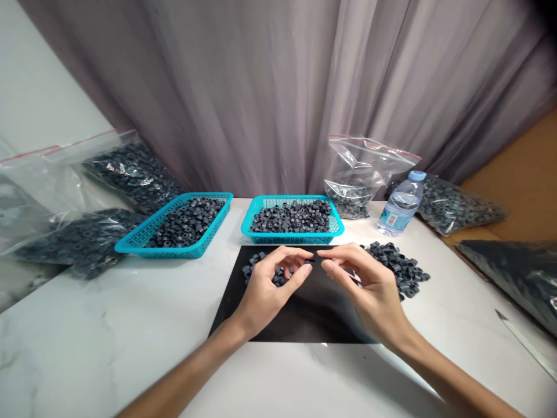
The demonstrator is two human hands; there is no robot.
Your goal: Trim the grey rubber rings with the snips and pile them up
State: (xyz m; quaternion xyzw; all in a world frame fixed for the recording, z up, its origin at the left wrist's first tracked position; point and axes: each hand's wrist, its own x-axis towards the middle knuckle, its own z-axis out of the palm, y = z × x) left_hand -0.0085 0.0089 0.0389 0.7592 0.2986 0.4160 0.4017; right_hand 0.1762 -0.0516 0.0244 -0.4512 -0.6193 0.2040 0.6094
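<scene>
Over a black mat [322,325], my two hands face each other with their fingertips almost meeting. My left hand [267,287] is closed in a pinch, its thumb and forefinger on a small black plastic part [309,260]. My right hand [374,284] is also closed, thumb and forefinger near that part. Under its fingers a thin pale and pinkish sliver [355,280] shows, mostly hidden, so I cannot tell what it is. Behind my left fingers lies a small pile of dark ring-like parts [252,268]. A larger pile of similar parts [402,270] sits beyond my right hand.
Two blue baskets [202,248] [291,238] hold many dark parts. Clear bags of parts stand at left [96,238] and back right [352,194], beside a water bottle [402,206]. A pointed blade-like tool [522,342] lies at the right.
</scene>
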